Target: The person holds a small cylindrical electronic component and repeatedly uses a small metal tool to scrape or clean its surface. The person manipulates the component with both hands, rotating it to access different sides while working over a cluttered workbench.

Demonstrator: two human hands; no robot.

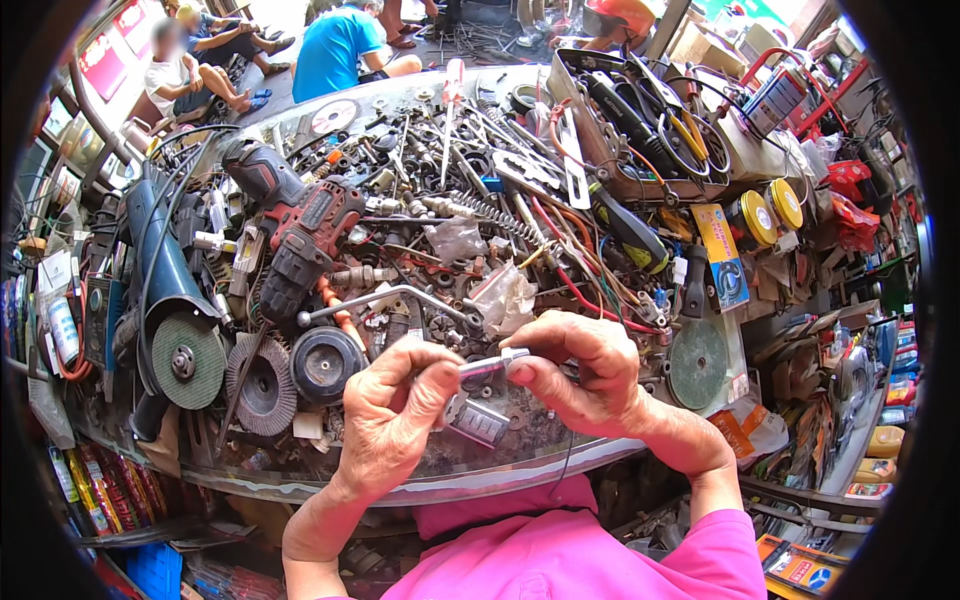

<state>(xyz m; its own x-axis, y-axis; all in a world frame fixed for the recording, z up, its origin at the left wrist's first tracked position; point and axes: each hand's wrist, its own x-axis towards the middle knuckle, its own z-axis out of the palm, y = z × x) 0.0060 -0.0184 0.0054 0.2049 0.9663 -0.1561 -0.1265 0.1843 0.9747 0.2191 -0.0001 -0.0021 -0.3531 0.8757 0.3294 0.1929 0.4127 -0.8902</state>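
Observation:
Close above the bench's front edge, my two hands meet on a short silver metal bolt (pixel 484 367). My left hand (pixel 392 420) pinches one end between thumb and forefinger. At the thicker, nut-like end, my right hand (pixel 585 372) grips it with thumb and fingertips. A silver, slotted cylindrical part (pixel 480 423) shows just below the bolt, beside my left fingers; whether it is held or lies on the bench I cannot tell. Behind my hands lie a clear plastic bag (pixel 503 298) and a bent metal rod handle (pixel 390 294).
Loose bolts, springs and fittings cover the bench (pixel 600 452). A red-and-black cordless power tool (pixel 312 235), an angle grinder (pixel 172 290) and a flap disc (pixel 262 384) crowd the left. A metal tool box (pixel 570 85) stands far right. People sit beyond the bench, one in a blue shirt (pixel 335 55).

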